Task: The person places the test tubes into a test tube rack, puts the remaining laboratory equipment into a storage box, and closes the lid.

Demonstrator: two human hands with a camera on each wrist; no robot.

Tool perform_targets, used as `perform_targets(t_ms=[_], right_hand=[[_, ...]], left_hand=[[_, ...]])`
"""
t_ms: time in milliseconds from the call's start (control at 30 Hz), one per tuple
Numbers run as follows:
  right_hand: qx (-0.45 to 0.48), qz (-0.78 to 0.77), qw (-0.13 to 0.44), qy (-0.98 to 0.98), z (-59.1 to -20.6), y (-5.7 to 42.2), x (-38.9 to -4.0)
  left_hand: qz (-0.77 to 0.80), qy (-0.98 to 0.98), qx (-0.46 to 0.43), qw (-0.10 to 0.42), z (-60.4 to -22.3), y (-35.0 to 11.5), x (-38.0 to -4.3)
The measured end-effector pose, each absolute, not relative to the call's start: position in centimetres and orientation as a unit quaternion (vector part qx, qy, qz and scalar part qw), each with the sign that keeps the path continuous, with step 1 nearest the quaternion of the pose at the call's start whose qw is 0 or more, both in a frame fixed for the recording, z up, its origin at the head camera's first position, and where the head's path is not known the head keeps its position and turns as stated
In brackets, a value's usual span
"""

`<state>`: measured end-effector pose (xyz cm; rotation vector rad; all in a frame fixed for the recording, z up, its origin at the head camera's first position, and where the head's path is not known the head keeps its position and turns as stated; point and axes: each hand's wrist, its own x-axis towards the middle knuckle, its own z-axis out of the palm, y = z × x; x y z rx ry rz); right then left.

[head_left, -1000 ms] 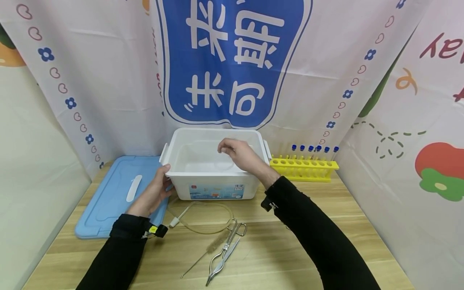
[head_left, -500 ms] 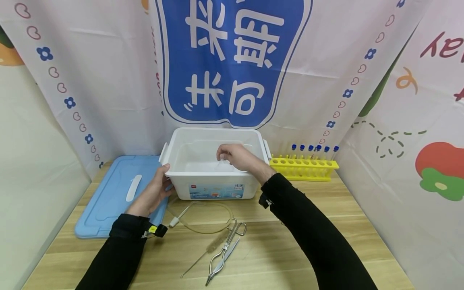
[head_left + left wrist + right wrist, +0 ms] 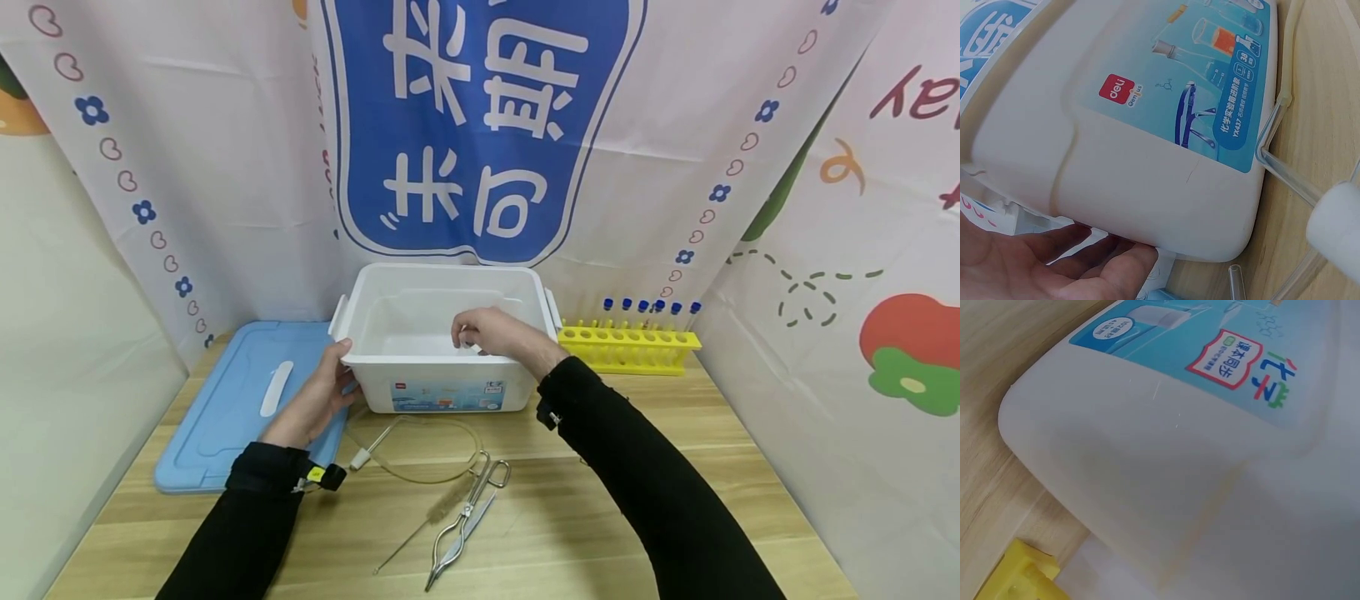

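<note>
A white plastic storage bin point(image 3: 367, 385) with a blue printed label stands against the back curtain, its top uncovered. My left hand point(image 3: 318, 396) grips its front left corner, thumb on the rim and fingers against the side wall. In the left wrist view, the fingertips point(image 3: 1138, 256) press the bin's side. My right hand point(image 3: 498, 332) reaches over the front rim into the bin, fingers curled down. A small clear, whitish thing shows at those fingertips, mostly hidden by the hand; its kind I cannot tell. The right wrist view shows the bin's outer wall point(image 3: 1129, 450), without the hand.
A blue lid point(image 3: 217, 417) lies left of the bin. In front are rubber tubing point(image 3: 420, 482) with a white stopper point(image 3: 361, 459), a test tube brush point(image 3: 448, 500) and metal crucible tongs point(image 3: 471, 500). A yellow test tube rack point(image 3: 630, 340) stands right, blue-capped tubes behind it.
My right hand has lowered further into the bin, its fingers dipping toward the front wall; a clear thing now shows at its fingertips. The left hand stays at the corner.
</note>
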<state>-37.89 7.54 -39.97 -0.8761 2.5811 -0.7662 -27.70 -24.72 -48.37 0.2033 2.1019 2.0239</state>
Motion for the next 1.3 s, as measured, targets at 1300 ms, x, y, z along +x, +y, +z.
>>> perform_targets(t_ms=[1300], right_hand=[[-0.349,-0.186,0.155,0.906,-40.0,7.7,-38.4]], left_hand=[[0.685,0.718,0.058,0.110,-48.3,-24.6,-27.7]])
